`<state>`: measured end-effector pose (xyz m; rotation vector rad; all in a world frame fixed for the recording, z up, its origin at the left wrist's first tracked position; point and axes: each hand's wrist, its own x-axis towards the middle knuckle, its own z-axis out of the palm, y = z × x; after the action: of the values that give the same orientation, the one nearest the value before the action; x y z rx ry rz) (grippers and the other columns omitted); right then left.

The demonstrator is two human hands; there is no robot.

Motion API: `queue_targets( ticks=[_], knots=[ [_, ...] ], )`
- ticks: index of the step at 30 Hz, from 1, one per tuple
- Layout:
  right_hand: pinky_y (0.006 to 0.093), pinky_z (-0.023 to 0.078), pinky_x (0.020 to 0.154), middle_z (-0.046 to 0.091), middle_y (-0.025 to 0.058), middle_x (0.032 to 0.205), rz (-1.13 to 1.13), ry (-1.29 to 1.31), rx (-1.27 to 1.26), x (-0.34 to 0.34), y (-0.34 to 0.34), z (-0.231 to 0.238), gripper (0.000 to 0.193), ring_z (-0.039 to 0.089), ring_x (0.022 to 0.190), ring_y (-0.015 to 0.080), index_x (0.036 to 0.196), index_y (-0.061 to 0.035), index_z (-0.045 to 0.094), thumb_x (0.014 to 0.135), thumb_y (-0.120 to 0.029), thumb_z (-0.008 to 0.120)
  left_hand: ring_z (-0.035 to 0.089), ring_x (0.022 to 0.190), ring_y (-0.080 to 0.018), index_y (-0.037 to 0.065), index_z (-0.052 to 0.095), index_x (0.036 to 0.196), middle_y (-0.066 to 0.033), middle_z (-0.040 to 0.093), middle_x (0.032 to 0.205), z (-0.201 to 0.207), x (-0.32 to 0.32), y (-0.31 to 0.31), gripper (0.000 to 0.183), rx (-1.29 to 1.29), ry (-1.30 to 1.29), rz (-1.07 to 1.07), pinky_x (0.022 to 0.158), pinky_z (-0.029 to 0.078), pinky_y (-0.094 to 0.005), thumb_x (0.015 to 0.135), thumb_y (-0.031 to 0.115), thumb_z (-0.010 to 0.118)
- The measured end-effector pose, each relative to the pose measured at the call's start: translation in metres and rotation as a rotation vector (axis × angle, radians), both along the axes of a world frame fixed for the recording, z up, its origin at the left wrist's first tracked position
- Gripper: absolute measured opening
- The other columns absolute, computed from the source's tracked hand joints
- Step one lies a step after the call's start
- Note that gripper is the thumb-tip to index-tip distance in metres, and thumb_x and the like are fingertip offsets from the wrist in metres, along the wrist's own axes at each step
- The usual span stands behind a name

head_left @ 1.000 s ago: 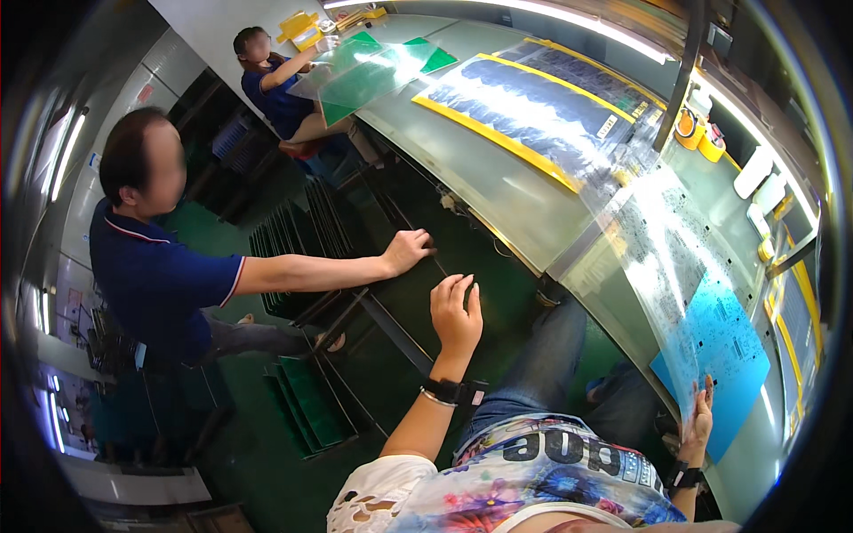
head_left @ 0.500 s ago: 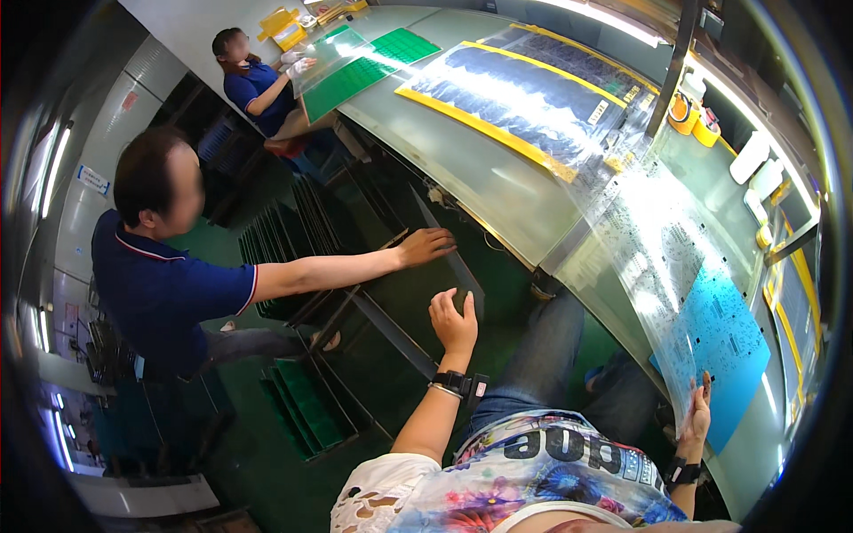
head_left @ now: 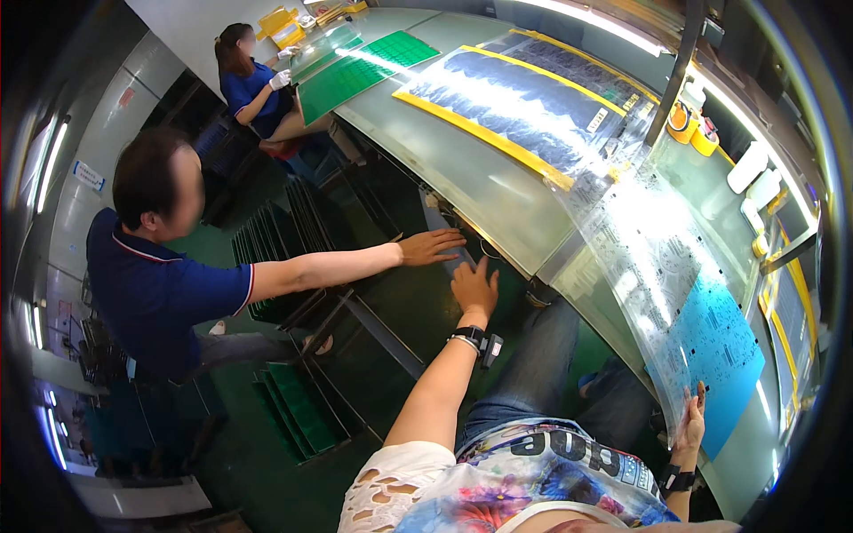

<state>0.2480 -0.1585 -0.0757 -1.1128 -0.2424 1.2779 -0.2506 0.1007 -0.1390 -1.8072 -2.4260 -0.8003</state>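
My right hand [head_left: 689, 423] grips the near edge of a clear printed film [head_left: 633, 253], fingertips up against a blue sheet [head_left: 724, 346]. The film overlaps the blue sheet on the glass-topped table; the fingers partly hide whether the sheet is also in the grip. My left hand [head_left: 475, 290] reaches out beyond the table's front edge, fingers stretched and apart. It lies against the end of a dark grey strip [head_left: 458, 259], with no grasp visible. A co-worker's hand [head_left: 432, 247] rests on that strip just left of mine.
Dark racks [head_left: 293, 249] holding several panels stand left, with green panels [head_left: 302, 413] below. Yellow-edged film [head_left: 524, 102] covers the far tabletop. Another person [head_left: 253, 89] sits behind green sheets [head_left: 369, 75]. Tape rolls [head_left: 693, 124] and white bottles [head_left: 748, 167] line the right side.
My left hand has moved up and right, its fingers straightening. The grey strip and the co-worker's hand have shifted toward the table. My right hand keeps its place at the film.
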Motion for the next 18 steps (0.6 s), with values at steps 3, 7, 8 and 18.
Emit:
queue_targets(
  ticks=[3, 7, 8, 18],
  knots=[
    [0.0352, 0.027, 0.108, 0.039, 0.0107, 0.134, 0.001, -0.032, -0.01, -0.001, -0.001, 0.003, 0.04, 0.038, 0.124, 0.0252, 0.136, -0.0075, 0.036, 0.097, -0.01, 0.039, 0.05, 0.092, -0.029, 0.019, 0.061, 0.115, -0.0108, 0.051, 0.091, -0.017, -0.006, 0.003, 0.041, -0.093, 0.118, -0.147, 0.074, 0.041, -0.0415, 0.077, 0.036, 0.065],
    [0.036, 0.027, 0.108, 0.039, 0.0115, 0.134, 0.019, -0.041, -0.004, 0.009, -0.003, -0.008, 0.04, 0.038, 0.124, 0.0253, 0.137, -0.0083, 0.035, 0.097, -0.01, 0.039, 0.05, 0.091, -0.0283, 0.02, 0.061, 0.115, -0.0099, 0.052, 0.09, -0.035, -0.016, 0.004, 0.039, -0.143, 0.159, -0.181, 0.073, 0.041, -0.0413, 0.079, 0.033, 0.064],
    [0.036, 0.026, 0.108, 0.039, 0.0114, 0.135, 0.015, -0.026, -0.005, 0.01, -0.003, -0.01, 0.041, 0.038, 0.124, 0.0253, 0.137, -0.0083, 0.035, 0.097, -0.01, 0.039, 0.05, 0.091, -0.0283, 0.02, 0.061, 0.115, -0.0099, 0.052, 0.09, -0.038, -0.02, 0.003, 0.039, -0.146, 0.158, -0.179, 0.073, 0.041, -0.0413, 0.079, 0.033, 0.064],
    [0.0338, 0.026, 0.108, 0.036, 0.0053, 0.139, -0.039, -0.081, -0.031, 0.016, -0.006, -0.01, 0.042, 0.039, 0.124, 0.0253, 0.138, -0.0052, 0.034, 0.096, -0.01, 0.041, 0.06, 0.074, -0.0334, 0.006, 0.056, 0.097, -0.0141, 0.061, 0.079, -0.009, -0.042, -0.033, 0.034, 0.066, -0.003, 0.135, 0.064, 0.047, -0.0445, 0.085, 0.038, 0.057]
  ],
)
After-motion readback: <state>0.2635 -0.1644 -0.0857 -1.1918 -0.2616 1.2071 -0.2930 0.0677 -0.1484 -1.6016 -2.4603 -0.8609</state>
